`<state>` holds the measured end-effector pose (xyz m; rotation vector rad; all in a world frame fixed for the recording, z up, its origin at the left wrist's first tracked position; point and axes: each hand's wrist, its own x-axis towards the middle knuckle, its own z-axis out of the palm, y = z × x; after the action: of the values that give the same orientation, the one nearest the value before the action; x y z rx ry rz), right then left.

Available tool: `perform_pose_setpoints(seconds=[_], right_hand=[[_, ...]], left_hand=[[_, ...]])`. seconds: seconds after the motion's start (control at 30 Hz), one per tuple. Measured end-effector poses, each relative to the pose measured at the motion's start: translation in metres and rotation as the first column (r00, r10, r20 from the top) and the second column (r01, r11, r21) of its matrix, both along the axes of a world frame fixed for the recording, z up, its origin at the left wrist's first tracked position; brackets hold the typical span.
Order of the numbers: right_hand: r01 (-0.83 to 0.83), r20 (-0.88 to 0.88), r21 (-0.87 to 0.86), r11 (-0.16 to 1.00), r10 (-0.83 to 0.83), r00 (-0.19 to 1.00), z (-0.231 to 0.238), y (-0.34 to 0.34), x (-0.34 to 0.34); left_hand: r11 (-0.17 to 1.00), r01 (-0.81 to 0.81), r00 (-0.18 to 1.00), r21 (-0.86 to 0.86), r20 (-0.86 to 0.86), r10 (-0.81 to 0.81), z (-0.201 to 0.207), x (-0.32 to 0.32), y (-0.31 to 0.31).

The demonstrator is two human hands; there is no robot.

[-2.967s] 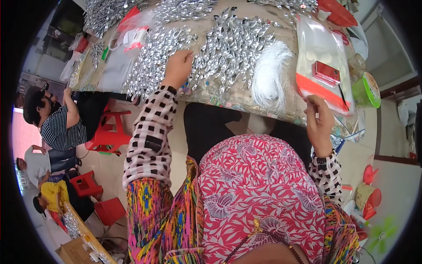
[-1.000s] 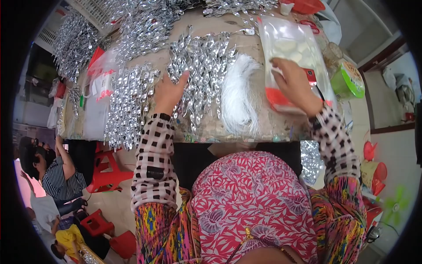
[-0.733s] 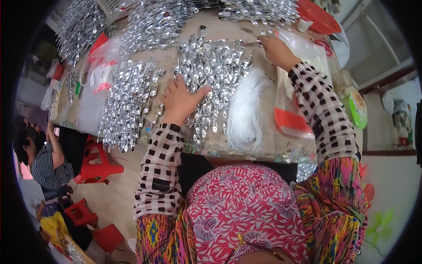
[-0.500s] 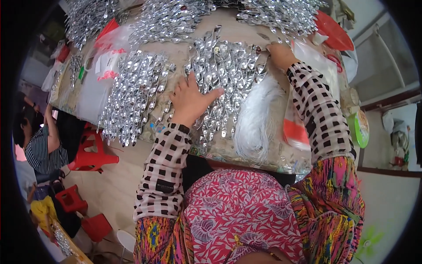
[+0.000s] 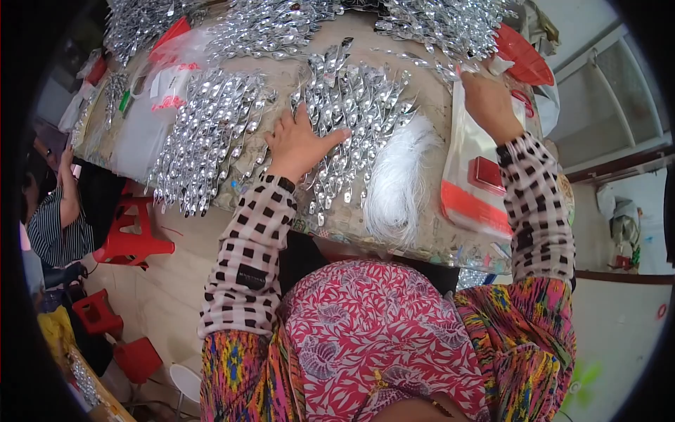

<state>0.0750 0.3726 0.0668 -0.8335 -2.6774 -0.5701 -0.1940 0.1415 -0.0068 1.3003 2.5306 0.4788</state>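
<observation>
My left hand (image 5: 299, 146) lies with fingers spread on the left side of a bundle of shiny silver twisted strands (image 5: 358, 105). To the right, my right hand (image 5: 492, 105) is closed, with its fingertips mostly hidden, at the end of a single silver strand (image 5: 415, 59) that stretches out above the bundle. Beside the bundle's lower right lies a hank of fine white thread (image 5: 401, 186). Clear plastic bags with a red band (image 5: 478, 216) lie under my right forearm, a small dark red box (image 5: 489, 174) on top of them.
Another silver bundle (image 5: 214, 137) lies to the left, with more bundles (image 5: 271, 29) along the far side. A red basket (image 5: 524, 56) stands at the far right, near red-handled scissors (image 5: 522, 102). Red stools (image 5: 133, 232) and a person in a striped top (image 5: 60, 228) are at left.
My right hand has moved right, away from the bundle's upper corner, and a single silver strand now trails toward it. The dark red box has come into sight. My left hand stays on the bundle.
</observation>
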Motion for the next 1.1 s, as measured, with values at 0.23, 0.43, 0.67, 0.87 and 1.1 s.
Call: perform_pose_setpoints(seconds=[0.23,0.43,0.67,0.87,1.1], right_hand=[[0.059,-0.168,-0.214,0.975,-0.096,0.981,0.017,-0.079,0.063],[-0.117,-0.341,-0.793,0.598,-0.277,0.898,0.008,-0.13,0.081],[-0.238,-0.339,-0.907,0.347,-0.268,0.902,0.006,-0.158,0.045],[-0.475,-0.29,-0.523,0.707,0.376,0.88,0.018,-0.186,0.005],[-0.519,-0.518,-0.783,0.344,0.103,0.849,0.039,-0.14,-0.077]], left_hand=[[1.0,0.012,1.0,0.019,0.023,-0.013,0.0,-0.005,-0.005],[0.969,0.059,0.995,0.238,-0.088,-0.038,-0.008,-0.026,-0.007],[0.559,0.437,0.881,0.704,-0.461,-0.109,0.026,0.004,-0.039],[0.692,0.64,0.718,0.334,-0.582,-0.383,0.055,0.058,-0.101],[0.815,0.359,0.919,0.455,-0.323,-0.224,0.021,0.017,-0.124]])
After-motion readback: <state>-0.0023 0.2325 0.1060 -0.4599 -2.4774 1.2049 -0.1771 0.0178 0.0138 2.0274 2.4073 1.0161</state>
